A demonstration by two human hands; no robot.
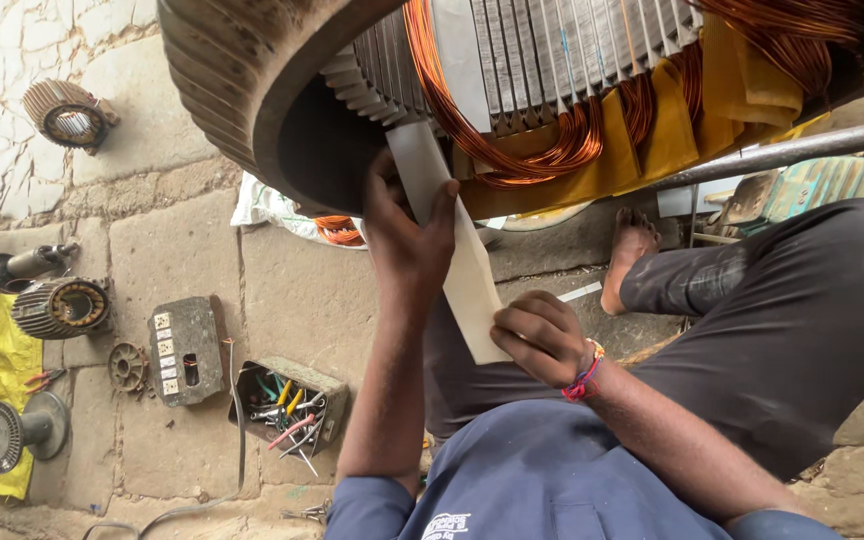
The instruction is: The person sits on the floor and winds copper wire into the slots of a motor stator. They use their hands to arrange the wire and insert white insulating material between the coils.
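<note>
Two hands: both on one long strip of pale insulating paper (457,250), in front of the person's chest.
Paper's long axis: runs from lower right up to upper left; its top end points into the big motor stator (512,80), beside the copper windings (552,140).
Left hand (407,235): arm raised nearly straight up, thumb and fingers closed around the strip's upper part, just below the stator's mouth.
Right hand (542,335): forearm comes in from the lower right, wrist bent, fingers curled tight on the strip's lower end; a red thread band sits on the wrist.
Floor: an open toolbox (287,405) lies well to the left.
</note>
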